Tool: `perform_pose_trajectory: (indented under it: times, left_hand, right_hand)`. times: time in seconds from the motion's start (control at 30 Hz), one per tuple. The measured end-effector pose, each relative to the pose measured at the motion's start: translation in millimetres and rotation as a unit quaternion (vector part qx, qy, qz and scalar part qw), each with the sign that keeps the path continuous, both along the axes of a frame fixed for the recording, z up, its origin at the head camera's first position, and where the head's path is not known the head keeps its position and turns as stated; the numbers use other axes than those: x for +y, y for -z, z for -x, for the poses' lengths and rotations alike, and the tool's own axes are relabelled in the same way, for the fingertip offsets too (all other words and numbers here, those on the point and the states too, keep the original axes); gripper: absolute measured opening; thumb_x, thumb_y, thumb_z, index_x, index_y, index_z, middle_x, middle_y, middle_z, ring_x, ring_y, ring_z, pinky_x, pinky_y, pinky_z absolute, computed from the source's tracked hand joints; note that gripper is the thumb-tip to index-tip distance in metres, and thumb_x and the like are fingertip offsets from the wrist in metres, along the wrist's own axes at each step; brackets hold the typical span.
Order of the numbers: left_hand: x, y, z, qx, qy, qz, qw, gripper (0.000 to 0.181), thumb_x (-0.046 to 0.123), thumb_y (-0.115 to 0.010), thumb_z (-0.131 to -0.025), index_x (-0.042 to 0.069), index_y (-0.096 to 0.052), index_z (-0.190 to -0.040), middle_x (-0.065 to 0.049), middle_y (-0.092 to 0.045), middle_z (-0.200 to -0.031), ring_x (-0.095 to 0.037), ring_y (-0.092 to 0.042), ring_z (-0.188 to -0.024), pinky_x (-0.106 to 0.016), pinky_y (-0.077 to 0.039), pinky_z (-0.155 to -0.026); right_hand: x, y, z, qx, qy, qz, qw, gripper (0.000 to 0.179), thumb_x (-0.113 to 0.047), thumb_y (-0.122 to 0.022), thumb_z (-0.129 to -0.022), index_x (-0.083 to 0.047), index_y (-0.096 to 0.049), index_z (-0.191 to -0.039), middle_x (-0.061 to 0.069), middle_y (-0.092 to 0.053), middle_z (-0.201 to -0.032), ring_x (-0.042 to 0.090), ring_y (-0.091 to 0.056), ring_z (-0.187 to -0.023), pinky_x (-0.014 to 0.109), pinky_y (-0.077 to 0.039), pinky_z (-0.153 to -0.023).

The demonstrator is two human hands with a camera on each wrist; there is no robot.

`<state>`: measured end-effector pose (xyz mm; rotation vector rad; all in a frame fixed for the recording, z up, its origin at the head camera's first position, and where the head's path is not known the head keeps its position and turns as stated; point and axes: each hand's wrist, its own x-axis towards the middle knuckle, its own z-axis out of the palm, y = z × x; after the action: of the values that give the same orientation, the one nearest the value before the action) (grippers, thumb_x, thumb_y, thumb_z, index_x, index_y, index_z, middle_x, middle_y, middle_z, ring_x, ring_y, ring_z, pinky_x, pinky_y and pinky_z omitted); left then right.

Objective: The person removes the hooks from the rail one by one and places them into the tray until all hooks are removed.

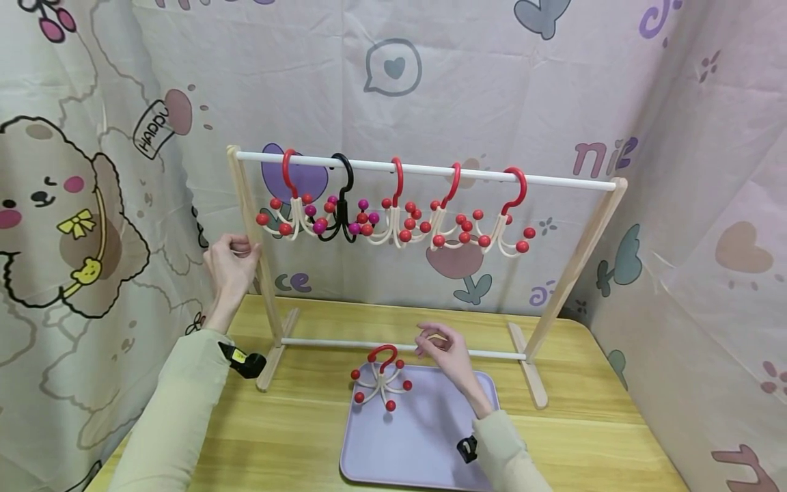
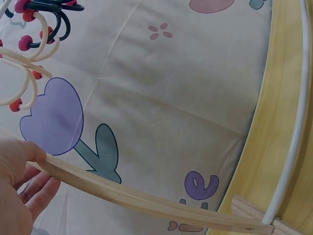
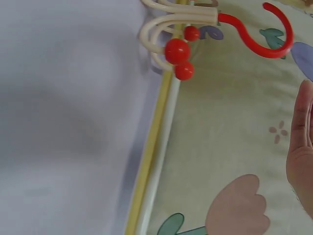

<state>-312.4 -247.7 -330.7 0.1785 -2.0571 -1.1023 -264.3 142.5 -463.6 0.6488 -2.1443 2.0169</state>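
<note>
My left hand (image 1: pixel 231 266) grips the left wooden post (image 2: pixel 127 196) of a garment rack, thumb on one side and fingers on the other. Above the tray, my right hand (image 1: pixel 447 352) hovers with loosely bent fingers and holds nothing. Just left of it, a multi-arm hanger (image 1: pixel 382 383) with a red hook and red-beaded cream arms sits on the lilac tray (image 1: pixel 418 444). Similar red-hooked hangers (image 1: pixel 513 205) hang from the white top rod (image 1: pixel 559 181). Among them is a black hanger (image 1: pixel 341 212) with magenta beads, second from the left.
The rack's right post (image 1: pixel 574 273) and wooden feet (image 1: pixel 527 365) stand on the wood-grain table (image 1: pixel 590 424). A white lower bar (image 1: pixel 335 343) runs behind the tray. Printed curtains (image 1: pixel 695 239) enclose the back and sides.
</note>
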Motion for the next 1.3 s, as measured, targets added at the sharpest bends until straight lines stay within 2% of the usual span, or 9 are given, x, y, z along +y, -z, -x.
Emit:
perform_pose_trajectory:
  times: [0.1,0.17,0.3,0.47,0.67,0.77,0.93,1.07,1.3]
  left_hand:
    - [-0.2,-0.1,-0.4,-0.003,0.001,-0.002,1.0,0.024,0.008,-0.07,-0.091,-0.009,-0.067,-0.107,-0.029,-0.072,-0.101,0.015,-0.041,-0.067,-0.044,-0.042,-0.098]
    - [-0.4,-0.1,-0.6,-0.003,0.002,-0.003,1.0,0.024,0.008,-0.07,-0.091,-0.009,-0.066,-0.108,-0.029,-0.072,-0.102,0.014,-0.042,-0.068,-0.046,-0.041,-0.1]
    - [-0.7,-0.1,-0.9,0.0,0.003,-0.002,1.0,0.024,0.008,-0.07,-0.09,-0.009,-0.066,-0.107,-0.029,-0.072,-0.101,0.014,-0.041,-0.068,-0.045,-0.041,-0.099]
    - [-0.6,-0.1,-0.4,0.003,0.004,-0.003,1.0,0.024,0.008,-0.07,-0.09,-0.01,-0.066,-0.107,-0.03,-0.072,-0.101,0.014,-0.041,-0.068,-0.046,-0.04,-0.102]
    - [-0.4,0.1,0.1,0.002,0.004,-0.005,1.0,0.024,0.008,-0.07,-0.09,-0.009,-0.066,-0.107,-0.03,-0.072,-0.101,0.01,-0.043,-0.07,-0.046,-0.038,-0.102]
    - [-0.3,0.3,0.1,0.0,0.004,-0.007,1.0,0.024,0.007,-0.07,-0.09,-0.009,-0.066,-0.107,-0.029,-0.072,-0.101,0.004,-0.048,-0.075,-0.045,-0.038,-0.102]
    - [0.2,0.6,0.2,0.0,0.007,-0.009,0.9999,0.024,0.007,-0.07,-0.09,-0.01,-0.066,-0.107,-0.03,-0.072,-0.101,-0.015,-0.054,-0.086,-0.046,-0.034,-0.105]
    - [0.0,0.5,0.2,-0.001,0.005,-0.009,0.9999,0.025,0.007,-0.071,-0.09,-0.009,-0.066,-0.107,-0.03,-0.072,-0.101,-0.006,-0.05,-0.079,-0.046,-0.035,-0.105]
    - [0.1,0.1,-0.1,-0.006,0.004,-0.008,0.9999,0.025,0.008,-0.071,-0.09,-0.009,-0.066,-0.108,-0.029,-0.072,-0.102,0.009,-0.043,-0.073,-0.042,-0.04,-0.1]
  right_hand:
    - [2,-5.1,-1.0,0.001,0.001,0.013,0.9999,0.032,-0.001,-0.066,-0.093,0.011,-0.06,-0.122,0.009,-0.066,-0.09,0.008,-0.07,-0.071,0.035,-0.062,-0.071]
    - [3,-9.3,-2.0,0.006,0.002,0.019,0.9998,0.032,0.0,-0.065,-0.094,0.012,-0.06,-0.123,0.01,-0.065,-0.09,0.008,-0.07,-0.072,0.034,-0.062,-0.07]
    - [6,-19.8,-4.2,0.022,0.012,0.035,0.9991,0.032,0.0,-0.065,-0.094,0.013,-0.06,-0.123,0.014,-0.066,-0.09,0.008,-0.071,-0.071,0.03,-0.061,-0.069]
    - [9,-33.7,-6.8,0.044,0.038,0.051,0.997,0.031,0.0,-0.066,-0.094,0.012,-0.06,-0.121,0.0,-0.066,-0.088,0.007,-0.071,-0.071,0.028,-0.061,-0.069]
    - [13,-50.2,-9.8,0.079,0.057,0.084,0.9918,0.029,0.004,-0.065,-0.092,0.014,-0.06,-0.119,-0.001,-0.067,-0.087,0.009,-0.071,-0.07,0.029,-0.061,-0.069]
    - [14,-57.2,-10.6,0.097,0.064,0.1,0.9883,0.027,0.006,-0.065,-0.092,0.014,-0.06,-0.117,-0.001,-0.067,-0.086,0.01,-0.071,-0.069,0.029,-0.061,-0.068]
    - [18,-68.3,-12.5,0.117,0.074,0.115,0.9836,0.024,0.006,-0.065,-0.091,0.008,-0.063,-0.115,-0.002,-0.068,-0.086,0.01,-0.071,-0.069,0.027,-0.06,-0.067]
    - [21,-77.0,-13.2,0.134,0.074,0.139,0.9783,0.024,0.007,-0.065,-0.091,0.004,-0.065,-0.115,0.0,-0.069,-0.086,0.01,-0.071,-0.07,0.026,-0.059,-0.068]
    - [29,-93.2,-12.5,0.165,0.081,0.182,0.966,0.025,0.01,-0.064,-0.091,0.013,-0.062,-0.116,0.001,-0.069,-0.084,0.012,-0.072,-0.07,0.026,-0.06,-0.068]
